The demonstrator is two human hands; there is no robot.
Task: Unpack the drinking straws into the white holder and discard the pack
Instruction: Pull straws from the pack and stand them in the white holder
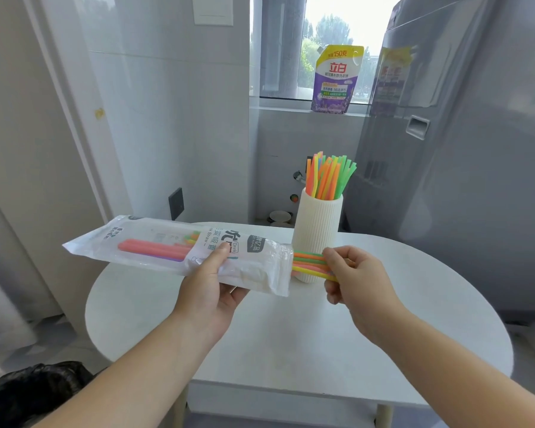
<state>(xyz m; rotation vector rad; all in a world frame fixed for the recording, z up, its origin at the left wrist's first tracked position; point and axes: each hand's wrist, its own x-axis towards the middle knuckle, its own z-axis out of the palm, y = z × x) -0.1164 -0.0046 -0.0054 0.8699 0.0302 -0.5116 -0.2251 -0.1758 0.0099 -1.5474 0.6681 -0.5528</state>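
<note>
straws (308, 262) pinched right hand (357, 281), pack (167, 244) left hand (209, 287)

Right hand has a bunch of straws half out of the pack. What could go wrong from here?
1. The right hand pinches only the ends of the straw bunch; loose ones could slip and drop onto the table.
2. The white holder, already full of standing straws, is just behind the bunch; a careless swing might tip it.
3. Pink straws remain deep in the pack that the left hand grips; discarding it early would lose them.
</note>
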